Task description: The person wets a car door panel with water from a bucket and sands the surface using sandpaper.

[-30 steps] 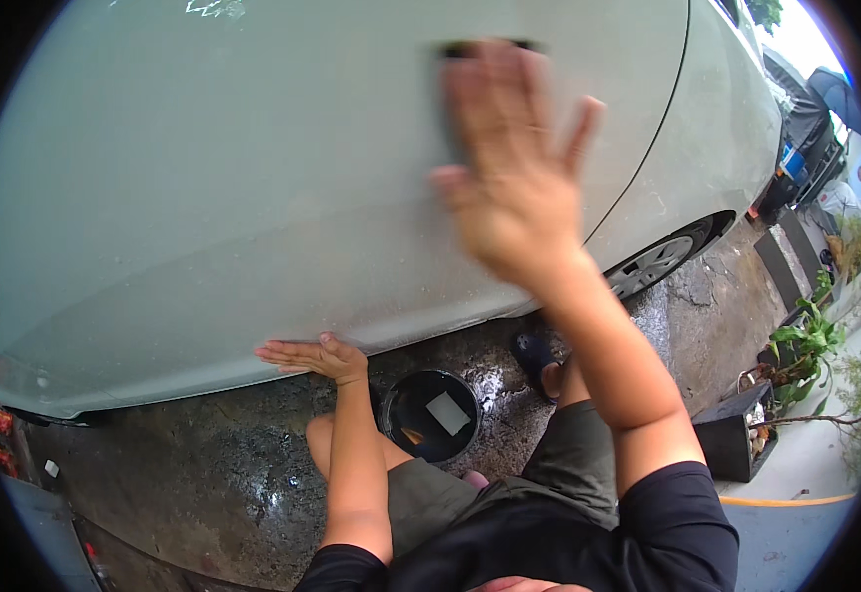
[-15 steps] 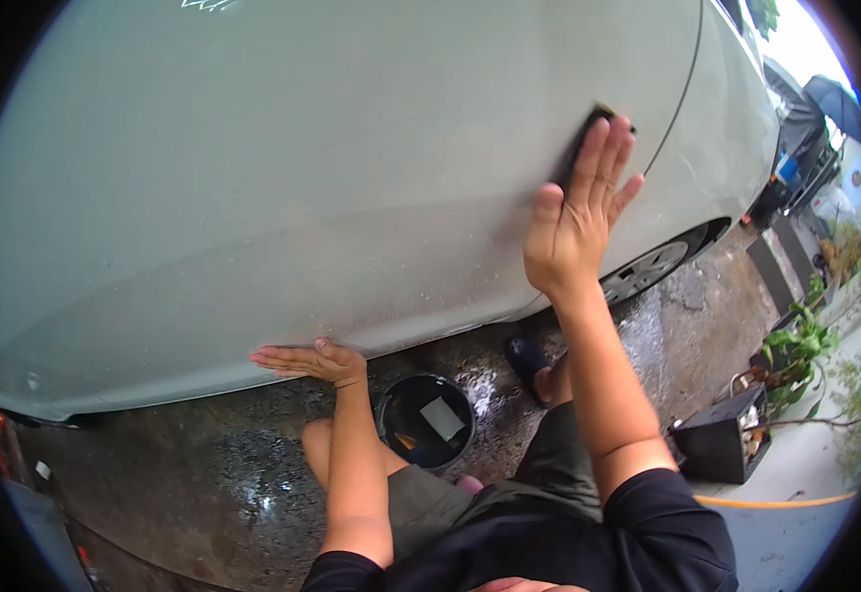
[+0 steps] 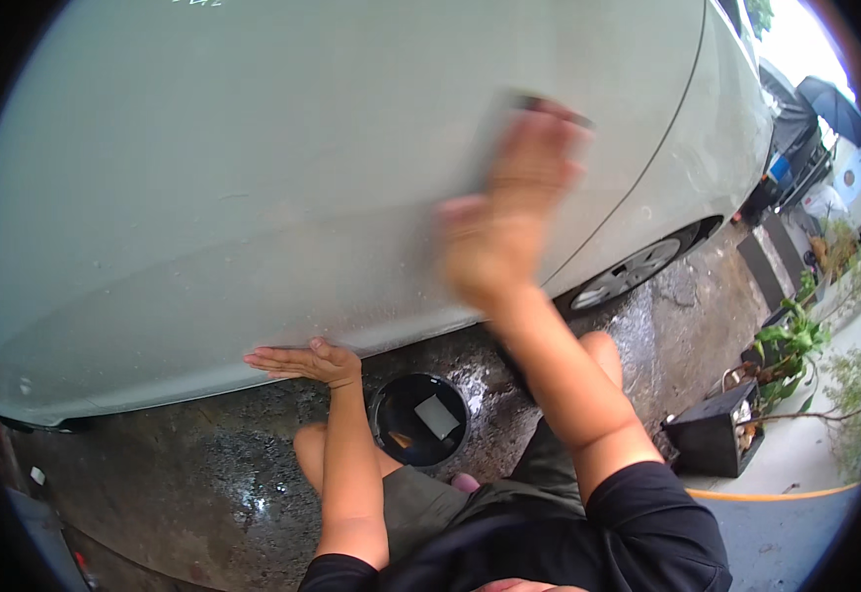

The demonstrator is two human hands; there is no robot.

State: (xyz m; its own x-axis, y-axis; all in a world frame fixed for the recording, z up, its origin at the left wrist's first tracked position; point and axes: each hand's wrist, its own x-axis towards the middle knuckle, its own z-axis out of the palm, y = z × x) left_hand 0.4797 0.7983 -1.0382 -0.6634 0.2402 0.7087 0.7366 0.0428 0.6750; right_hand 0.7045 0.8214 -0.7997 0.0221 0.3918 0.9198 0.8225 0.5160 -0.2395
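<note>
The pale car panel (image 3: 253, 158) fills the upper view. My right hand (image 3: 504, 212) is blurred over the door, pressing a dark pad (image 3: 527, 102) against it; the pad is mostly hidden beneath my fingers. Lower down at left, my left hand (image 3: 302, 359) lies against the panel, fingers stretched out and holding nothing. Below it to the right, a black bucket (image 3: 380, 402) stands on the ground, holding a light grey rectangular piece (image 3: 437, 417) and a small tan piece (image 3: 401, 438).
A wheel (image 3: 628, 271) is at right, above wet concrete (image 3: 174, 493). A black planter (image 3: 697, 434) with leafy plants (image 3: 790, 335) stands by a pale ledge. A folded umbrella or dark cover (image 3: 830, 104) and mixed objects lie beyond the car.
My right hand swept right and down, then moved back leftward with the pad. My left hand stays low on the panel, shifted slightly left. My right knee now shows beside the forearm.
</note>
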